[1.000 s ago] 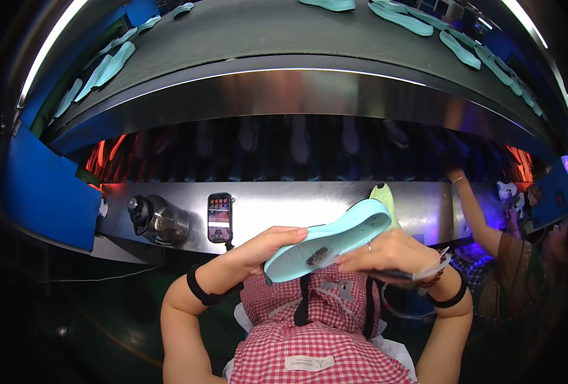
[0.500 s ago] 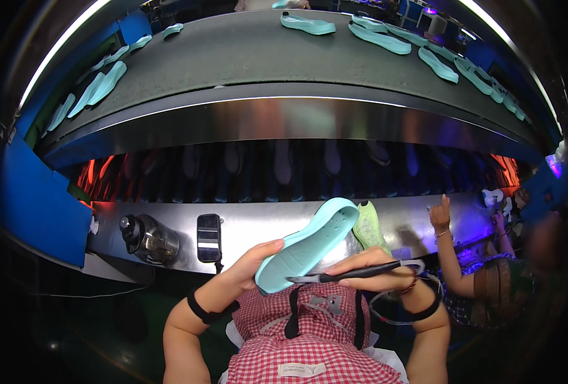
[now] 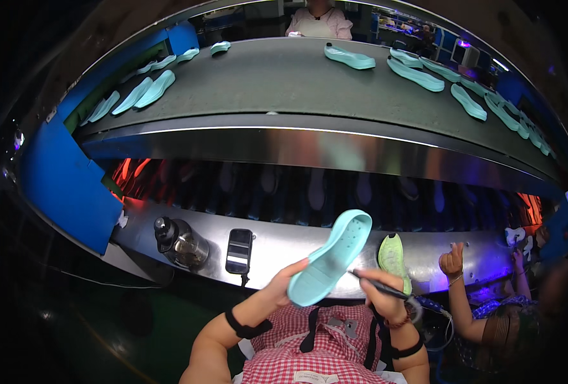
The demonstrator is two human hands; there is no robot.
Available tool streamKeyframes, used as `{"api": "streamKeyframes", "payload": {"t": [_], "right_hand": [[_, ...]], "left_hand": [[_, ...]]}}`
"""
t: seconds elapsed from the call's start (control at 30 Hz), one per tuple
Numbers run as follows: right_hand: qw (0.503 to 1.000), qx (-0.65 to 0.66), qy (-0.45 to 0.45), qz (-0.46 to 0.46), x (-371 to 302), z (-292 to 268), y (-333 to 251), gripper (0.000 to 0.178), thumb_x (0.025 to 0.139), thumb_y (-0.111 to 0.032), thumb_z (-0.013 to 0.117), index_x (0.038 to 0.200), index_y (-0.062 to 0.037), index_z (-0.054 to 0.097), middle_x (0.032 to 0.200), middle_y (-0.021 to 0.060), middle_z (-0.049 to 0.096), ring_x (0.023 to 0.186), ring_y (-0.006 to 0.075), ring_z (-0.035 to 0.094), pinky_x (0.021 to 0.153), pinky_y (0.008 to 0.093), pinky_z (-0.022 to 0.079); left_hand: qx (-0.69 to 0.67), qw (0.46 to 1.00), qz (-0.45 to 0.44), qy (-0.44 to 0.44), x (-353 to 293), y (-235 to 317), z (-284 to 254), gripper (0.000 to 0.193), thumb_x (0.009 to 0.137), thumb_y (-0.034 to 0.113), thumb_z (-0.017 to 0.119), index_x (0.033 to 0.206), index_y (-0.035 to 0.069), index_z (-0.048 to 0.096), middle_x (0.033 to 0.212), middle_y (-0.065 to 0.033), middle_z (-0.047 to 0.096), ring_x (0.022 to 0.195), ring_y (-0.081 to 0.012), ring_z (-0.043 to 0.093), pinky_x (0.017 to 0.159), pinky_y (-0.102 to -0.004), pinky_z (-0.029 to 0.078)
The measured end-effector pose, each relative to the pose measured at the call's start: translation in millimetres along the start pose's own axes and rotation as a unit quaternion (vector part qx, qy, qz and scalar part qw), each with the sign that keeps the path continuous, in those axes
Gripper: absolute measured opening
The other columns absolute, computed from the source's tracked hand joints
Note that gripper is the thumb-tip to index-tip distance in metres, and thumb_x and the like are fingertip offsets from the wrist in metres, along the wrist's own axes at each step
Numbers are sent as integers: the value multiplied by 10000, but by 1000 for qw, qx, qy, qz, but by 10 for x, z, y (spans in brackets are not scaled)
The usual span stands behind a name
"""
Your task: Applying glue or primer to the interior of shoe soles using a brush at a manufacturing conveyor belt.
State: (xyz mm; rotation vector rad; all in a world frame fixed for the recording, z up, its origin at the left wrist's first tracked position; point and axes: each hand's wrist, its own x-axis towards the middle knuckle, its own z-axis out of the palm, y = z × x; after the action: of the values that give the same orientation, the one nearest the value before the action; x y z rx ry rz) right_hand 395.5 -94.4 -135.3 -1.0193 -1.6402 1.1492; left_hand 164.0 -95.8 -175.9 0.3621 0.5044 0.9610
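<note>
My left hand (image 3: 284, 286) grips a light blue shoe sole (image 3: 327, 264) by its lower left edge, tilted with its holed end up and away from me. In my right hand (image 3: 386, 296) is a black pen-shaped tool (image 3: 381, 283), its tip pointing left at the sole's right edge. Blur keeps me from telling whether the tip touches the sole. A thin cable seems to trail from behind that hand. Just beyond my right hand, a yellow-green sole (image 3: 393, 256) lies on the metal ledge (image 3: 284, 237).
A dark conveyor belt (image 3: 245, 80) carries several light blue soles (image 3: 351, 57). Below it, more soles show in a dark gap. On the ledge stand a clear bottle (image 3: 185, 246) and a phone (image 3: 239, 251). At right is a co-worker's hand (image 3: 451, 261); another person (image 3: 320, 24) is across the belt.
The whole view has shifted, bringing the far person into sight. The sole now stands more upright. My right hand's tool has moved from across the sole's lower end to its right edge.
</note>
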Motion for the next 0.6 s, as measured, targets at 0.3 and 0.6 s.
{"api": "streamKeyframes", "payload": {"t": [0.3, 0.6], "right_hand": [[970, 188, 51, 149, -296, -114, 247, 232, 816, -64, 575, 1039, -5, 599, 694, 9, 576, 520, 43, 508, 475, 159, 419], [942, 247, 178, 141, -441, -164, 709, 217, 830, -89, 550, 1019, 9, 594, 697, 19, 582, 500, 43, 484, 472, 158, 410]], "left_hand": [[119, 919, 337, -168, -249, 2276, 253, 597, 894, 421, 285, 1260, -48, 329, 1210, -229, 451, 1084, -413, 459, 902, -588, 360], [250, 732, 618, 141, 468, 2892, 34, 564, 924, 295, 371, 1319, -67, 196, 1374, -210, 212, 1289, -271, 218, 1062, -327, 207]]}}
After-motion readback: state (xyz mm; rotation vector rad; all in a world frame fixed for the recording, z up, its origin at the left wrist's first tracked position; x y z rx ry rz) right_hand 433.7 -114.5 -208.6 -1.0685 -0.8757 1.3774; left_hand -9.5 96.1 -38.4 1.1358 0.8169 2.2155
